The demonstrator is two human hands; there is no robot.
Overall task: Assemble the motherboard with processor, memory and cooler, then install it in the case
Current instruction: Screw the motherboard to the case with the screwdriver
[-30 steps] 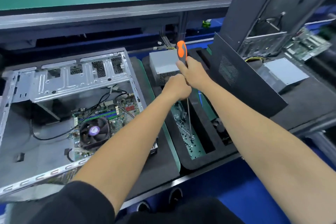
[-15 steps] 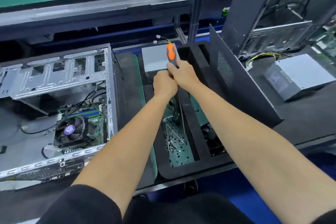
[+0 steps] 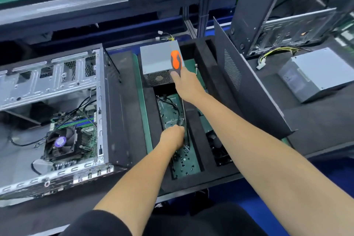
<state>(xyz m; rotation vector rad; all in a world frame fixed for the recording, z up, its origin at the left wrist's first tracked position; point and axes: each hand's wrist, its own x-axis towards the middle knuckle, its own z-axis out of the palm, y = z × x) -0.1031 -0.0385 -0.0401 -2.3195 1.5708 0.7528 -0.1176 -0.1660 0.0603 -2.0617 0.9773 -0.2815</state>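
**Bare metal case waits as worker reaches for screws**

Grey steel case (image 3: 55, 90) lies open at left, the motherboard (image 3: 74, 130) with cooler (image 3: 60, 142) and memory already seated inside. In the foam tray (image 3: 195, 140) at centre, the left hand (image 3: 172, 137) dips curled into loose screws (image 3: 183, 157); whether it has pinched one cannot be told. The right hand (image 3: 188, 84) grips the orange screwdriver (image 3: 176, 62) upright. Picking a single screw, then seating it squarely on the tip, looks wisest.
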